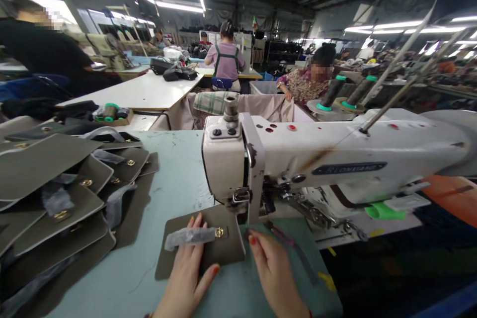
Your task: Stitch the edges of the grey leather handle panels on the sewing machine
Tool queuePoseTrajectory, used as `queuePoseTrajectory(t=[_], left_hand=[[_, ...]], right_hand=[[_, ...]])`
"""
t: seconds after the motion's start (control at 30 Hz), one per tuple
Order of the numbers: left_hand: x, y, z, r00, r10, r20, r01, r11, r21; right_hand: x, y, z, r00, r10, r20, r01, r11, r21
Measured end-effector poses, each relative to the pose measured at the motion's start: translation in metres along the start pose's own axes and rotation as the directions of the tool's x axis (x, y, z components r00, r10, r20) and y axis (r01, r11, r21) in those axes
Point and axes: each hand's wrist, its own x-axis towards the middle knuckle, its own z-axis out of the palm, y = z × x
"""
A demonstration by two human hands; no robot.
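Note:
An olive-grey panel (223,253) with a plastic-wrapped strap and a gold clasp lies on the pale green table, its upper right edge by the needle area of the white sewing machine (225,159). Spread on the panel's left part is my left hand (188,263), fingers apart, with the wrapped strap (192,236) crossing over them. My right hand (270,263) is beside the panel's right edge, its thumb and index finger pressed together; anything between them is too small to make out.
Stacked similar panels (70,198) cover the table's left side. Small scissors (279,233) lie right of my right hand. Thread spools (333,92) stand behind the machine. Several people work beyond, one reaching over a cloth-lined bin (268,107). A white table (145,90) is behind.

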Motion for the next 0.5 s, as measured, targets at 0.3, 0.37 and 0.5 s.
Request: queuePoseTrajectory(t=[0.3, 0.37, 0.5], left_hand=[[0.106, -0.013, -0.049, 0.897, 0.354, 0.263, -0.4, 0.905, 0.144], [0.115, -0.005, -0.067, 0.871, 0.382, 0.308, -0.451, 0.87, 0.196], [0.127, 0.011, -0.081, 0.839, 0.428, 0.337, -0.526, 0.796, 0.299]], right_hand=[[0.014, -0.059, 0.027, 0.988, 0.154, 0.013, -0.149, 0.925, 0.35], [0.014, -0.061, 0.033, 0.979, 0.204, 0.006, -0.185, 0.873, 0.451], [0.007, -0.055, 0.044, 0.954, 0.291, 0.074, -0.268, 0.713, 0.648]])
